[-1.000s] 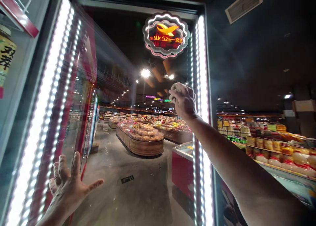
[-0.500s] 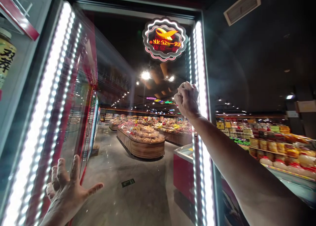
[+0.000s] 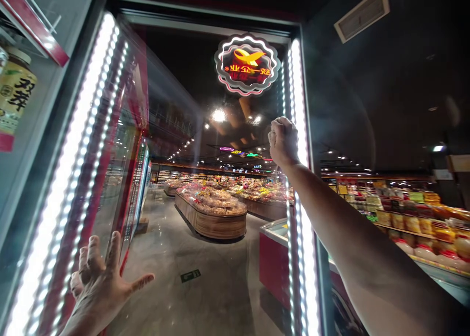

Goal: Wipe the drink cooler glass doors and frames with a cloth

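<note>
In front of me stands a glass door (image 3: 205,115) framed by bright LED strips. My left hand (image 3: 101,282) is spread open at the lower left, its palm toward the glass and seemingly resting on it. My right hand (image 3: 283,141) is raised at the upper right of the pane, close beside the right LED strip (image 3: 301,145). Its fingers are curled closed, and whatever they hold, if anything, is hidden. Above that hand a scalloped, lit sign (image 3: 246,64) shows on the glass, its lettering reversed.
Through the glass appear a wooden display island (image 3: 211,218) heaped with packaged goods and a red chest freezer (image 3: 273,262). Shelves of jars (image 3: 422,226) stand to the right. A yellow-labelled bottle (image 3: 16,93) sits on a rack at the left.
My right hand has moved slightly right and up, nearer the right LED strip. The left hand stays in place. The view has shifted a little, showing more of the bottle at left.
</note>
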`<action>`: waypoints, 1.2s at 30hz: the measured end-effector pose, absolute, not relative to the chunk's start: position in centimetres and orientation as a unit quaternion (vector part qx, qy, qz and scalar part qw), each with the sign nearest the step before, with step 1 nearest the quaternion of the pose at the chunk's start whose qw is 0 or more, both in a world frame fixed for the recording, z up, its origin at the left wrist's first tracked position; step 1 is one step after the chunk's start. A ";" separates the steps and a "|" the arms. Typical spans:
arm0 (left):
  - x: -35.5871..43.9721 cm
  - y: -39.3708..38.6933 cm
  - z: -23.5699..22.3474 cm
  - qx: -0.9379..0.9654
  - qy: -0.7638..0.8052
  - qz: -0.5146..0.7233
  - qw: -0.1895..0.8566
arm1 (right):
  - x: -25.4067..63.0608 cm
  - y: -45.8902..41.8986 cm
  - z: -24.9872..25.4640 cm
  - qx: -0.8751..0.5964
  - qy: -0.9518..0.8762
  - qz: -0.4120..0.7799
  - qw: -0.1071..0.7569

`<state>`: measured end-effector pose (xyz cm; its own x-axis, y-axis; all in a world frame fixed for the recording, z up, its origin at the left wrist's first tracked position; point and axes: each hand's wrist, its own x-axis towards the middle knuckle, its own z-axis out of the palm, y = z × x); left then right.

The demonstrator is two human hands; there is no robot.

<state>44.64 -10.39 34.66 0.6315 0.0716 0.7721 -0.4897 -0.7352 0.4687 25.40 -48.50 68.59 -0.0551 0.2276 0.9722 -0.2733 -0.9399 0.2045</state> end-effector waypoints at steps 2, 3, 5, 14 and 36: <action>44.5 -10.3 34.8 0.847 -0.128 0.392 0.336 | 25.6 -48.2 68.6 0.673 -0.007 0.721 0.164; 44.4 -10.3 34.9 0.850 -0.131 0.386 0.334 | 25.7 -48.0 68.6 0.680 0.003 0.714 0.167; 44.3 -10.3 34.9 0.847 -0.130 0.392 0.334 | 25.7 -47.6 68.5 0.691 0.013 0.701 0.174; 43.4 -10.4 35.4 0.851 -0.131 0.384 0.334 | 27.2 -45.1 68.7 0.703 0.068 0.683 0.184; 44.2 -11.0 34.7 0.832 -0.126 0.417 0.343 | 30.8 -41.4 70.6 0.714 0.090 0.671 0.175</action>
<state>44.17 -10.97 34.71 0.6203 0.0770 0.7806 -0.4961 -0.7323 0.4664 30.84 -41.39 70.60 0.0820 0.3642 0.9277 -0.1070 -0.9222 0.3715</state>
